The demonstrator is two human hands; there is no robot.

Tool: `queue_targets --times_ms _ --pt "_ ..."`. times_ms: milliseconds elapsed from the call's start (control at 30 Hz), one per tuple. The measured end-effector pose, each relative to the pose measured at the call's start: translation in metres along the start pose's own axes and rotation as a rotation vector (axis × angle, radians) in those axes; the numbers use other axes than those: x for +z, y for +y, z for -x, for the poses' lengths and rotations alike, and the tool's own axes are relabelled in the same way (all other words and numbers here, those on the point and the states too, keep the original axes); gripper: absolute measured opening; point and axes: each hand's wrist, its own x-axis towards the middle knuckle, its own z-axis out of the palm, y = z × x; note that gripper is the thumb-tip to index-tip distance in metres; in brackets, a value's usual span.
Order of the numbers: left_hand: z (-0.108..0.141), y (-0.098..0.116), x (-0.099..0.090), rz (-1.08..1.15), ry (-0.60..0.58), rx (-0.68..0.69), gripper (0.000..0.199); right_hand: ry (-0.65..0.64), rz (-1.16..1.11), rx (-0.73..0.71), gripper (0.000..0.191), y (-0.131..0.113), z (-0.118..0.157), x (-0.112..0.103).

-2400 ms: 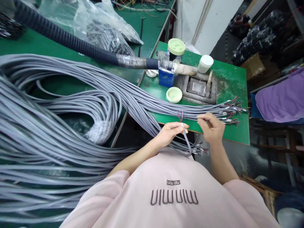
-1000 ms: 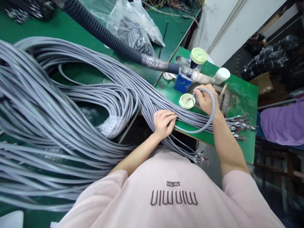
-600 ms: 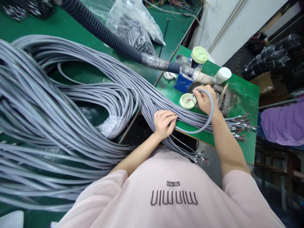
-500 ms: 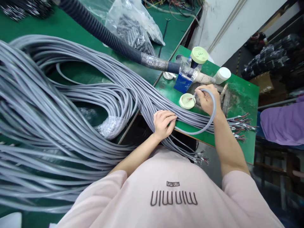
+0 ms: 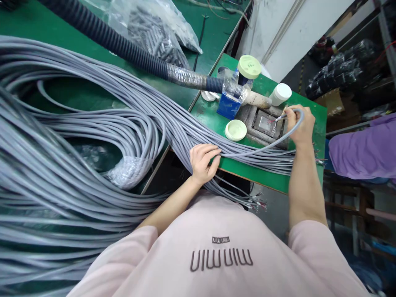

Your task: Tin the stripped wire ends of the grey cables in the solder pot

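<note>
My right hand (image 5: pixel 300 123) is closed around the end of a grey cable (image 5: pixel 266 147), which bends in a loop over the fingers. Its stripped end shows thin reddish wires (image 5: pixel 272 121), their tips at the shiny rectangular surface of a solder pot (image 5: pixel 251 131); whether they touch it I cannot tell. My left hand (image 5: pixel 204 163) lies at the near edge of the thick bundle of grey cables (image 5: pixel 182 123), fingers curled over the cables with the thumb close to the fingertips. A shallow pale green dish (image 5: pixel 236 130) sits left of the pot.
A ribbed extraction hose (image 5: pixel 133 51) crosses the bench, its nozzle beside the pot. Nearby stand a blue box (image 5: pixel 228 106), a lidded jar (image 5: pixel 249 67) and a white tub (image 5: pixel 281 94). Coiled cables fill the left. A person's purple sleeve (image 5: pixel 361 156) is at right.
My right hand has moved the cable end rightward from the pale green dish to the solder pot, straightening the cable's loop. My left hand stays on the bundle. The view has shifted slightly.
</note>
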Motion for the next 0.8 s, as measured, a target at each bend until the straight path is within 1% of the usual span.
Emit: queue_targets --times_ms 100,233,367,533,600,633,733,800 --pt "0.0 0.0 0.0 -0.004 -0.004 0.005 0.024 -0.039 0.043 0.009 0.023 0.011 -0.005 0.006" --pt "0.0 0.0 0.0 -0.009 -0.01 0.01 0.025 -0.075 0.077 0.019 0.025 0.018 -0.009 0.013" --pt "0.0 -0.001 0.0 -0.011 -0.009 0.015 0.026 -0.105 0.08 0.019 0.026 0.021 -0.011 0.021" --pt "0.0 -0.001 0.0 -0.028 -0.017 0.012 0.021 -0.165 0.081 0.043 0.026 0.018 -0.013 0.029" --pt "0.0 -0.001 0.0 -0.031 -0.021 0.009 0.02 -0.165 0.081 0.051 0.026 0.013 -0.013 0.024" --pt "0.0 -0.001 0.001 -0.03 -0.022 0.008 0.021 -0.145 0.069 0.046 0.025 0.01 -0.011 0.018" --pt "0.001 -0.002 0.001 -0.027 -0.02 0.005 0.021 -0.008 -0.041 0.011 0.024 -0.008 0.003 -0.008" --pt "0.002 -0.002 0.001 -0.024 -0.026 -0.004 0.02 0.106 -0.155 0.002 0.026 -0.026 0.023 -0.028"
